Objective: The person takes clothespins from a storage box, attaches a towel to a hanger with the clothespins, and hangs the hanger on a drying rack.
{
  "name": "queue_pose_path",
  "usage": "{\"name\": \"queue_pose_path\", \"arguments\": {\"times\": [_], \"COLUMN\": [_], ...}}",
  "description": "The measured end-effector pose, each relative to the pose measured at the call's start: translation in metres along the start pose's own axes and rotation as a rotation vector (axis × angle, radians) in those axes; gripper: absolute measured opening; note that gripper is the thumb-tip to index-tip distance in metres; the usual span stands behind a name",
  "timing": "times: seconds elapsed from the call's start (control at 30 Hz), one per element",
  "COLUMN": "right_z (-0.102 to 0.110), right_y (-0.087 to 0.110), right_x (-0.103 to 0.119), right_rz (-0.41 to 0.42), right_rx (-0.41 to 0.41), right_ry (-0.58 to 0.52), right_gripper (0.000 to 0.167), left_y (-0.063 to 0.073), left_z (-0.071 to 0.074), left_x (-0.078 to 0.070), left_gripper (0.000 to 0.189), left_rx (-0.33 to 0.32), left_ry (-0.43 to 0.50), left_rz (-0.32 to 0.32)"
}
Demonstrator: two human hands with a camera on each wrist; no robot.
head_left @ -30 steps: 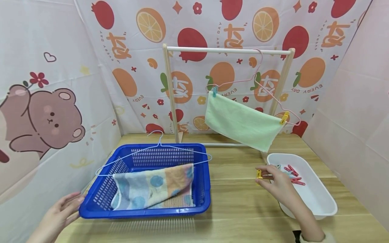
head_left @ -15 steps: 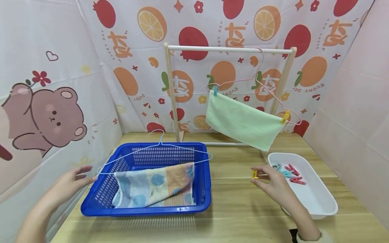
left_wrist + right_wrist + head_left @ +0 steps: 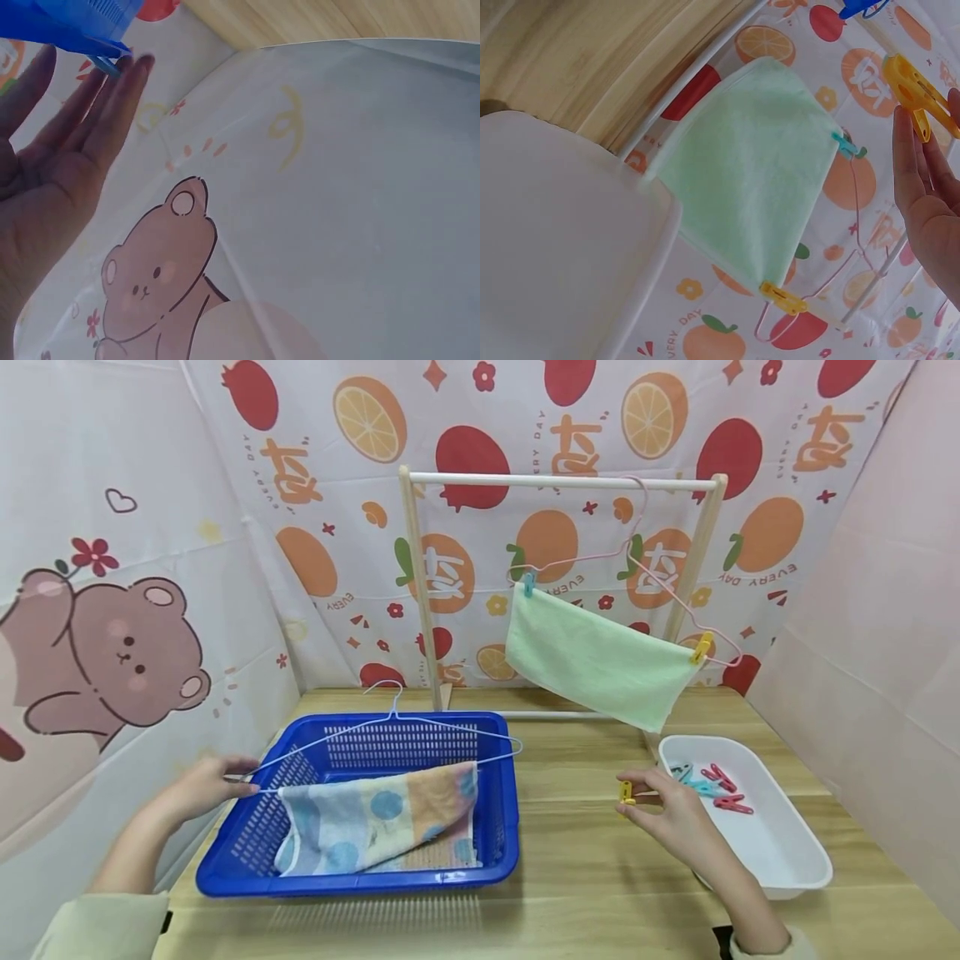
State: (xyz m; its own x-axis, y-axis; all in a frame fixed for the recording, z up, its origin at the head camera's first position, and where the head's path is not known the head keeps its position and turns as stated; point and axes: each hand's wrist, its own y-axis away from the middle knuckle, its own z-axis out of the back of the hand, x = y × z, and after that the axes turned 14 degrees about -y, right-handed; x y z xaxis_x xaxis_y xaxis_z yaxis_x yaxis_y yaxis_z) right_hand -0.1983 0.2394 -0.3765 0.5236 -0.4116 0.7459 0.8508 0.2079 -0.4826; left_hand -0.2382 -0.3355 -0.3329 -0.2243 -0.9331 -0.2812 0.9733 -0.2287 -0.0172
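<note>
At the left end of the light-blue hanger, my left hand has its thumb and fingers on either side of the wire. Thumb and fingertips stand apart in the left wrist view, the hanger's tip close to the fingers. From this hanger a pastel towel with blue dots drapes into the blue basket; no clothespin shows on it. My right hand pinches a yellow clothespin above the table, left of a white tub. Pink clothespins and light-blue clothespins lie in the tub.
Behind stands a rack with a white bar. A pink hanger hangs there at a slant, carrying a green towel held by a blue clothespin and a yellow one. Patterned cloth walls surround the wooden table.
My left hand has left the basket's left rim, risen, and moved right to the hanger's end. The right hand has shifted slightly left with the yellow clothespin.
</note>
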Motion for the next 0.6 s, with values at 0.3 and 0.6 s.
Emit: {"name": "queue_pose_path", "arguments": {"times": [0.3, 0.6], "right_z": [0.0009, 0.0007], "right_y": [0.0013, 0.0023], "right_x": [0.0001, -0.0012], "right_rz": [-0.033, -0.006], "right_rx": [0.014, 0.007], "right_ry": [0.002, 0.002], "right_gripper": [0.036, 0.037], "left_y": [0.0004, 0.0024], "left_z": [-0.0022, -0.0054], "left_x": [0.0081, 0.0105], "left_gripper": [0.046, 0.045], "left_rx": [0.047, -0.014], "left_ry": [0.108, 0.131], "left_rz": [0.015, 0.054]}}
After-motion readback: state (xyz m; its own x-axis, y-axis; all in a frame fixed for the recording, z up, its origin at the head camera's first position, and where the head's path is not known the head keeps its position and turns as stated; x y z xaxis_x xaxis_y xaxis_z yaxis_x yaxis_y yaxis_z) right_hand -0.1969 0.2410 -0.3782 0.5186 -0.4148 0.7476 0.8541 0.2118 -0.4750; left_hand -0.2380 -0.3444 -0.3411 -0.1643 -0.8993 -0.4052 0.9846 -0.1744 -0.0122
